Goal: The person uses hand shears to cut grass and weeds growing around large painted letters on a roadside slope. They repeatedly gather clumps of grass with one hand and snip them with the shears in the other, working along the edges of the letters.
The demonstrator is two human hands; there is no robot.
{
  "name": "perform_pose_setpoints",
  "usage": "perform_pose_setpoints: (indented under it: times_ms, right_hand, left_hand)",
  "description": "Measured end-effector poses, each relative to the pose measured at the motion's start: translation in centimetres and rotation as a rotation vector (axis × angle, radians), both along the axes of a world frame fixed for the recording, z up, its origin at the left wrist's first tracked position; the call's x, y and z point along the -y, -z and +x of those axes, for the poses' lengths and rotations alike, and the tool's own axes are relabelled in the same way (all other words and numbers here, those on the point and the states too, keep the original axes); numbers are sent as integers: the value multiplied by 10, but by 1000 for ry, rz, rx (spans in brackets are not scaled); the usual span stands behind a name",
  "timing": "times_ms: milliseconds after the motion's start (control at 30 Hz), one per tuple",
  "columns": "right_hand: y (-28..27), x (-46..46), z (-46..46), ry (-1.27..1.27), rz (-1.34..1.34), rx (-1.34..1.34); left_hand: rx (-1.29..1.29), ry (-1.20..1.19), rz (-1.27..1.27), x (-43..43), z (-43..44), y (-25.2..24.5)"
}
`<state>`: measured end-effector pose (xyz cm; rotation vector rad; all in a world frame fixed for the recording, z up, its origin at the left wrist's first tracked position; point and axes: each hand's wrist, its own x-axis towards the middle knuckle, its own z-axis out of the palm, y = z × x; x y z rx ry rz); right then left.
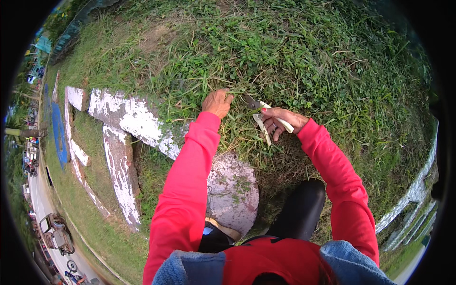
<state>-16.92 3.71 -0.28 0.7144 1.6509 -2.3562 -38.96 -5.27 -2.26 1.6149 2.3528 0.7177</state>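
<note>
My right hand holds a pair of pruning shears with white handles. Its handles are spread apart, and the dark blades point up and left into the grass. To the left, my left hand reaches into a tuft of long grass, with its fingertips partly hidden among the blades and apparently closed on some of them. Cut or loose grass lies under both hands. Just below them is a rounded, white-painted concrete slab, and my shoe rests against it.
Large white-painted concrete shapes rise from the slope on the left, with a blue one beyond. Leafy weeds cover the upper slope. Further white shapes lie right. A road with a vehicle runs along the lower left.
</note>
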Motion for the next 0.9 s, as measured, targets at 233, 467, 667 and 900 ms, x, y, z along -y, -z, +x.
perform_pose_setpoints:
  times_ms: [233,467,667,900]
  right_hand:
    - [5,-7,-35,39,-28,2]
    - [2,6,-5,-43,8,39]
    - [15,5,-49,188,186,43]
    - [15,20,-36,204,233,15]
  left_hand:
    - [241,-105,96,3,-4,25]
    - [319,-40,68,2,-8,25]
    - [184,-88,165,6,1,31]
    - [62,-58,191,13,8,29]
